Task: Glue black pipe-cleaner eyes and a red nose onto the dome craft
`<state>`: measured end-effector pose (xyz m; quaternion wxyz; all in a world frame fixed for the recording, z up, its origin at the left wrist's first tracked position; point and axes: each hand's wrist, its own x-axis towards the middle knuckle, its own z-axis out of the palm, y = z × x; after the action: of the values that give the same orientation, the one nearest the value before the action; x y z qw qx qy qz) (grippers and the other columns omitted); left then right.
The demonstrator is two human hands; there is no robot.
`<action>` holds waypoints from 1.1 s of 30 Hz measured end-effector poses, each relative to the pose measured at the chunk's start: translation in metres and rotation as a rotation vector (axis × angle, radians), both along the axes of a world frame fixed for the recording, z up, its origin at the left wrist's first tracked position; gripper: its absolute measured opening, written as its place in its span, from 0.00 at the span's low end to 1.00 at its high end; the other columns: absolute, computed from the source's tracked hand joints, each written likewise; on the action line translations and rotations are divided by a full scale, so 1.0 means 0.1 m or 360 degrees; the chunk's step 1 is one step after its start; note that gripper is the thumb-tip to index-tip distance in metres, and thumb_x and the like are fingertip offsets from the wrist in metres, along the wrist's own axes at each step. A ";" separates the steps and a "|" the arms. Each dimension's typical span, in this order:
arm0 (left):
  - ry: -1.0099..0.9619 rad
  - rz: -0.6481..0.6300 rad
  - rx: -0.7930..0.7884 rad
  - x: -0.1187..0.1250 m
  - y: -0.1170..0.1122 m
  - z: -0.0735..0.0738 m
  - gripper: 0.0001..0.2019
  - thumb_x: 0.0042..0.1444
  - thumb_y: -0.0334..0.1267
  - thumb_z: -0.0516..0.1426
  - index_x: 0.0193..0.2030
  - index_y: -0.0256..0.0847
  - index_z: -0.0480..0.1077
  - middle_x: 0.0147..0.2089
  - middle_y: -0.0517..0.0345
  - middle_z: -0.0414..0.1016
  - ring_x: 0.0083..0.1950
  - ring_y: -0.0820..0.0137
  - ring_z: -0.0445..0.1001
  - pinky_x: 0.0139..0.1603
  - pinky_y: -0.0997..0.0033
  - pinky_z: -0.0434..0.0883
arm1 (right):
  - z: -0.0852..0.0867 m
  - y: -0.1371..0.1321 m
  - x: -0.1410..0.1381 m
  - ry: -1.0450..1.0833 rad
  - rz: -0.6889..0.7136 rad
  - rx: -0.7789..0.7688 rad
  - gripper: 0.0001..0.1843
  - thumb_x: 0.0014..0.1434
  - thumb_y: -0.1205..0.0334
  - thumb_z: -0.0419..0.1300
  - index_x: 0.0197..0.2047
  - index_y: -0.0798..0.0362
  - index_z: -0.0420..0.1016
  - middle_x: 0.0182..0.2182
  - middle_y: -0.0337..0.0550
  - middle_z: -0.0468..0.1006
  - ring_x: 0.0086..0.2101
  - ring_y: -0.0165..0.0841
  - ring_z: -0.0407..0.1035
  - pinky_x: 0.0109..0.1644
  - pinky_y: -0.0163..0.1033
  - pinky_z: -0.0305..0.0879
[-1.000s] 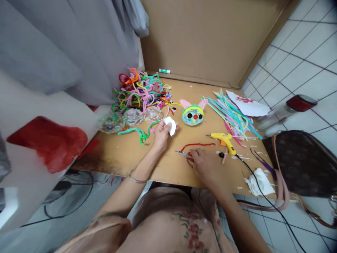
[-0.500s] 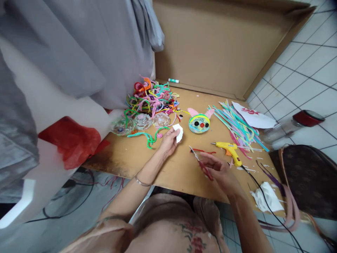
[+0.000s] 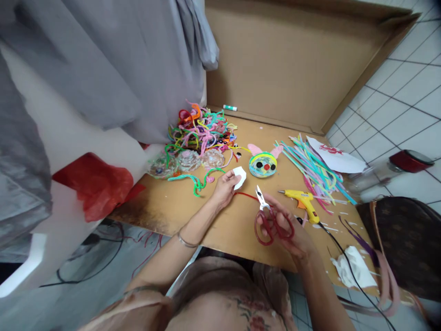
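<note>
Between thumb and fingers, my left hand (image 3: 225, 188) pinches a small white piece of paper (image 3: 240, 178) above the table. My right hand (image 3: 289, 230) has its fingers in the handles of red-handled scissors (image 3: 263, 208), whose blades are slightly parted and point away from me. The blades are apart from the paper. Behind them sits a round animal face (image 3: 262, 165) with pink ears, black eyes and a red nose. A red pipe cleaner (image 3: 246, 196) lies on the table between my hands. To the right of the scissors rests a yellow glue gun (image 3: 303, 202).
A tangle of coloured pipe cleaners (image 3: 201, 131) and clear round pieces (image 3: 189, 160) lie at the back left. On the right are straight pipe cleaners (image 3: 315, 165), a bottle (image 3: 386, 168), a brown bag (image 3: 399, 243) and crumpled tissue (image 3: 354, 269). The glue gun's cord (image 3: 339, 243) runs off the front right.
The scissors have turned in my right hand so both handles and the parted blades now show. My left hand keeps the paper, which is tilted a little differently. The view has shifted slightly.
</note>
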<state>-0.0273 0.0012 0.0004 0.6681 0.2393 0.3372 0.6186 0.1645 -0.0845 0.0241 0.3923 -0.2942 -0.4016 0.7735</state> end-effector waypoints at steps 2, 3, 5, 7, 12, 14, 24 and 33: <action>0.0023 0.0022 0.0016 0.00 0.00 0.00 0.21 0.29 0.36 0.71 0.33 0.37 0.72 0.30 0.61 0.76 0.27 0.78 0.70 0.27 0.80 0.66 | 0.06 0.11 -0.04 0.0009 0.0015 0.0010 0.39 0.47 0.44 0.68 0.60 0.46 0.66 0.31 0.42 0.78 0.27 0.29 0.70 0.30 0.33 0.64; 0.0037 0.0041 0.0025 0.00 0.01 -0.01 0.22 0.28 0.37 0.71 0.34 0.37 0.72 0.30 0.61 0.76 0.28 0.78 0.71 0.28 0.79 0.66 | 0.09 0.15 -0.06 0.0008 0.0031 0.0014 0.42 0.45 0.43 0.69 0.61 0.47 0.65 0.30 0.42 0.77 0.27 0.29 0.69 0.29 0.33 0.63; 0.0066 0.0094 0.0049 0.00 0.02 -0.03 0.23 0.29 0.37 0.71 0.35 0.37 0.71 0.31 0.60 0.77 0.28 0.76 0.72 0.29 0.78 0.67 | 0.13 0.23 -0.12 -0.0027 0.0038 0.0041 0.49 0.41 0.43 0.71 0.63 0.48 0.61 0.30 0.42 0.77 0.28 0.30 0.69 0.30 0.34 0.64; 0.0098 0.0142 0.0077 0.00 0.03 -0.06 0.22 0.30 0.38 0.71 0.34 0.36 0.70 0.30 0.60 0.77 0.28 0.76 0.72 0.29 0.77 0.68 | 0.16 0.30 -0.19 -0.0141 -0.0010 0.0110 0.56 0.40 0.46 0.72 0.68 0.46 0.50 0.32 0.42 0.78 0.29 0.31 0.70 0.32 0.36 0.66; 0.0196 0.0141 0.0096 -0.01 0.03 -0.11 0.20 0.34 0.42 0.69 0.30 0.37 0.67 0.25 0.63 0.74 0.23 0.77 0.70 0.25 0.77 0.66 | 0.11 0.43 -0.35 -0.0556 -0.0298 0.0493 0.69 0.41 0.62 0.73 0.70 0.39 0.25 0.33 0.36 0.78 0.31 0.31 0.71 0.36 0.38 0.68; 0.0226 0.0132 0.0094 -0.02 0.03 -0.12 0.19 0.35 0.43 0.69 0.29 0.37 0.66 0.24 0.64 0.73 0.21 0.78 0.68 0.23 0.78 0.65 | 0.03 0.46 -0.37 -0.0717 -0.0314 0.0611 0.57 0.42 0.62 0.72 0.69 0.42 0.44 0.32 0.37 0.78 0.31 0.30 0.71 0.37 0.38 0.68; 0.0284 0.0134 0.0088 0.01 0.06 -0.11 0.17 0.36 0.43 0.69 0.28 0.37 0.67 0.21 0.64 0.70 0.19 0.80 0.63 0.20 0.79 0.59 | 0.14 0.60 -0.23 -0.0529 -0.0159 0.0475 0.24 0.52 0.55 0.64 0.51 0.47 0.64 0.29 0.37 0.78 0.29 0.30 0.71 0.32 0.35 0.64; 0.0187 0.0166 0.0111 0.18 0.05 0.05 0.19 0.34 0.41 0.69 0.31 0.37 0.67 0.25 0.63 0.73 0.23 0.78 0.68 0.26 0.77 0.65 | -0.02 0.78 -0.41 -0.0538 -0.1024 0.0619 0.29 0.39 0.61 0.72 0.41 0.49 0.61 0.24 0.31 0.74 0.25 0.27 0.67 0.29 0.32 0.62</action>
<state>-0.0094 0.0058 0.0057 0.6054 0.2802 0.3661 0.6488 0.1239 -0.0065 0.0220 0.5910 -0.4480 -0.4866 0.4618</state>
